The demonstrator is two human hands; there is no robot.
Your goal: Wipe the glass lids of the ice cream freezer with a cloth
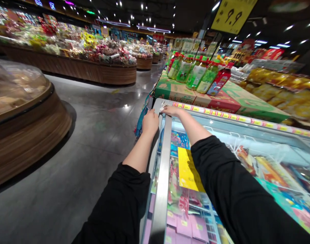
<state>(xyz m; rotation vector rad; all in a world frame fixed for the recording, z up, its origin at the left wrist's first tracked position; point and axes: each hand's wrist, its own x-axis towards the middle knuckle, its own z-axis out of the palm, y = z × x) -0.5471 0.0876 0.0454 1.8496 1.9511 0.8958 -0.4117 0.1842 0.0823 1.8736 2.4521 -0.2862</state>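
My right hand (171, 110) reaches to the far left corner of a chest freezer (161, 102), its fingers pressed onto a crumpled white wipe (163, 107) against the frame. Beside it, my left hand (150, 122) is closed at the freezer's outer left edge; what its fingers hold, if anything, is hidden. A blue-green hanging thing (142, 117) shows just left of that hand, its kind unclear. Under my forearms runs the metal rail (162, 169) of the glass lid. Through the glass I see packaged frozen goods and a yellow sign (187, 169).
Behind the freezer, several green and red drink bottles (195, 73) stand on printed cartons (180, 92). A yellow price sign (232, 15) hangs above. To the left are a rounded wooden display (25, 142), a grey floor (99, 135) and a long stand (94, 69) of wrapped goods.
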